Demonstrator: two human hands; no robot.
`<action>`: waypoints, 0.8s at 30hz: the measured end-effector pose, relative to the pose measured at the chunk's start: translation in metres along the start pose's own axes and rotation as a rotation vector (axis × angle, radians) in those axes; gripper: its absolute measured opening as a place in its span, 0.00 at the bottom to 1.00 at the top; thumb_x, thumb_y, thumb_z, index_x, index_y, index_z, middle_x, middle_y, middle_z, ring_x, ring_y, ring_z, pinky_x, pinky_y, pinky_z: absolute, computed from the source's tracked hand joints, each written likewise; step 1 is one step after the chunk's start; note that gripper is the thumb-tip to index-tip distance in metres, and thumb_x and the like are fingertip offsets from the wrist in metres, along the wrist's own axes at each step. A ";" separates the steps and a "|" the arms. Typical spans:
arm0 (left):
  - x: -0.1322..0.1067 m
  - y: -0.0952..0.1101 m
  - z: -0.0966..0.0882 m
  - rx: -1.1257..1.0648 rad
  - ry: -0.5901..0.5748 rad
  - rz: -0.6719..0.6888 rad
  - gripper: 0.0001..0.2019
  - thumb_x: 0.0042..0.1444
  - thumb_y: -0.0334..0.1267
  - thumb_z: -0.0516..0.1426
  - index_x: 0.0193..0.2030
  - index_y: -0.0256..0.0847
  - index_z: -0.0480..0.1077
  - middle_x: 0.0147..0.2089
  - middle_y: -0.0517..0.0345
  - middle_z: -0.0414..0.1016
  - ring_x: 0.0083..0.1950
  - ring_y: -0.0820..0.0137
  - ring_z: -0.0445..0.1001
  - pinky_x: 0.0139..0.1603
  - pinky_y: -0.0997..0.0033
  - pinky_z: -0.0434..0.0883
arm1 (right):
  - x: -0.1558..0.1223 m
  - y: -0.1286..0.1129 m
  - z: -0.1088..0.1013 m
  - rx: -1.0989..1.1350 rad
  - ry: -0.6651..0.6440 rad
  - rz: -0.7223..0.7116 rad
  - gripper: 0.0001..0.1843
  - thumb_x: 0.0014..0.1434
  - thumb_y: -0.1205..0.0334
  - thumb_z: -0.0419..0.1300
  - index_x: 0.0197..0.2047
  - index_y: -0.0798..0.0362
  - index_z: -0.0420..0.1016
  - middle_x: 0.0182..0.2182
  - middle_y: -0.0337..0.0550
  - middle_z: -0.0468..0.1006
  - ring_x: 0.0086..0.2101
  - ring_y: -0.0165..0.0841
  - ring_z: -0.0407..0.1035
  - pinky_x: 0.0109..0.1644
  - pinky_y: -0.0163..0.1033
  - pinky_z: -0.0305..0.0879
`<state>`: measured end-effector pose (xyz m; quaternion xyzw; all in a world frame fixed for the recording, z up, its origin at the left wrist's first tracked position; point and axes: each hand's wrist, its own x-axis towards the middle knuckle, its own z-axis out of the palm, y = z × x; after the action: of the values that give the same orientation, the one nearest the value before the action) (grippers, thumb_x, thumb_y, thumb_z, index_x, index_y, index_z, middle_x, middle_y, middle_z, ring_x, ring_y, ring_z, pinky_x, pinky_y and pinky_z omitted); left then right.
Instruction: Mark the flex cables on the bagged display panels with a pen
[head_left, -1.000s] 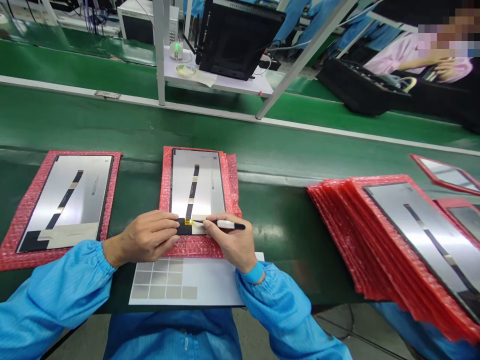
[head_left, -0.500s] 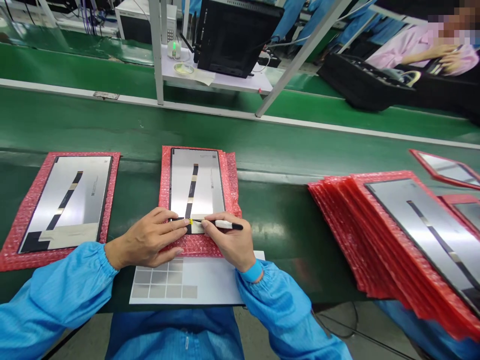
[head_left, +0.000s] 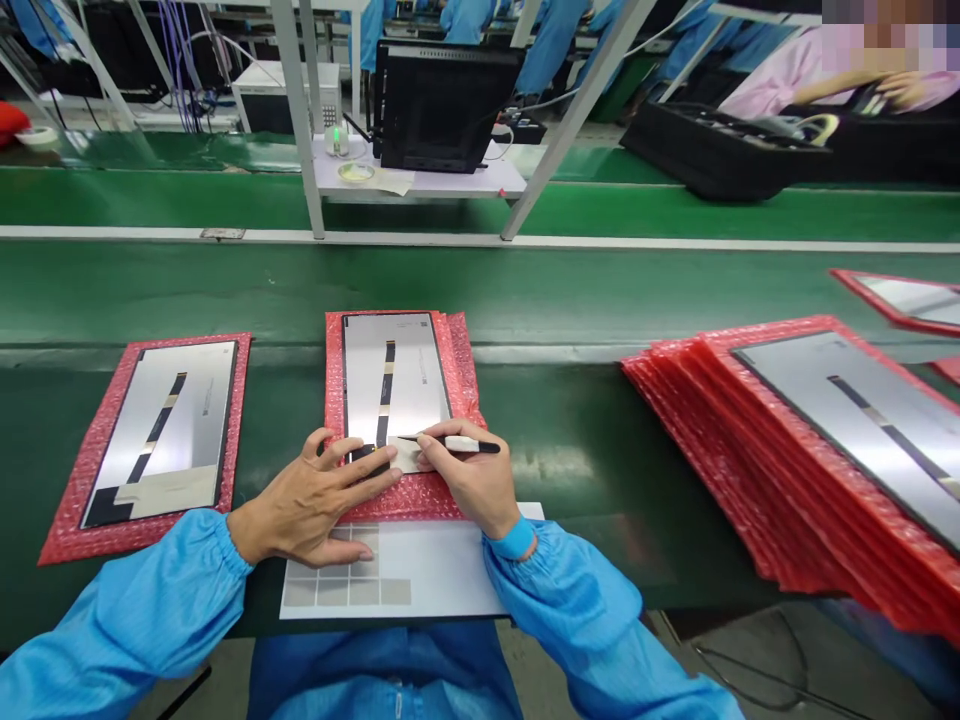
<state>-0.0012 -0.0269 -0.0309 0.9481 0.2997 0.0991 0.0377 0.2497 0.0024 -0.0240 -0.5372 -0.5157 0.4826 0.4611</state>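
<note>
A silver display panel (head_left: 405, 375) with a dark ribbon cable (head_left: 387, 390) lies on red bubble wrap (head_left: 427, 497) in front of me. Spread out, the fingers of my left hand (head_left: 315, 500) rest over the panel's lower left edge, with the thumb above the sticker sheet (head_left: 442, 570). In a pinch, my right hand (head_left: 476, 485) holds a slim pointed black-and-white tool (head_left: 461, 443). Its thin dark tip points left over the pale strip (head_left: 405, 453) at the panel's lower end. Whether the tip touches the strip, I cannot tell.
Another panel (head_left: 172, 420) on red bubble wrap lies at left. A tall, leaning stack of red bubble-wrap pouches (head_left: 720, 440) carries a panel at right. Beyond the white rail (head_left: 600, 243) are a black monitor (head_left: 450, 105) on a shelf and a person in pink (head_left: 772, 80).
My left fingers have spread, and the hand sits slightly lower. The tool's tip has drawn back from the small yellow piece by my left fingertips. The whole view has shifted.
</note>
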 end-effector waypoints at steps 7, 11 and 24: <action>-0.008 -0.014 -0.003 -0.193 0.047 0.048 0.39 0.64 0.55 0.58 0.78 0.45 0.55 0.72 0.49 0.68 0.71 0.46 0.62 0.73 0.38 0.47 | 0.001 -0.002 0.000 0.034 -0.002 0.010 0.08 0.56 0.56 0.70 0.31 0.51 0.80 0.22 0.41 0.82 0.25 0.39 0.81 0.31 0.39 0.78; -0.010 -0.020 0.001 -0.278 0.238 0.052 0.30 0.68 0.42 0.55 0.75 0.41 0.58 0.65 0.43 0.76 0.68 0.52 0.68 0.70 0.43 0.61 | 0.002 -0.004 0.000 0.059 -0.011 0.011 0.07 0.55 0.57 0.69 0.31 0.50 0.80 0.21 0.40 0.82 0.24 0.38 0.80 0.31 0.39 0.77; 0.005 -0.008 -0.002 -0.010 0.063 0.012 0.39 0.62 0.57 0.58 0.75 0.40 0.59 0.73 0.46 0.66 0.60 0.49 0.69 0.62 0.43 0.58 | 0.005 -0.002 0.004 0.162 -0.037 0.032 0.10 0.52 0.55 0.72 0.31 0.50 0.79 0.24 0.39 0.80 0.26 0.39 0.81 0.32 0.41 0.81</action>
<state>-0.0024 -0.0176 -0.0295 0.9461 0.2946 0.1305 0.0326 0.2453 0.0077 -0.0223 -0.4973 -0.4745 0.5398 0.4859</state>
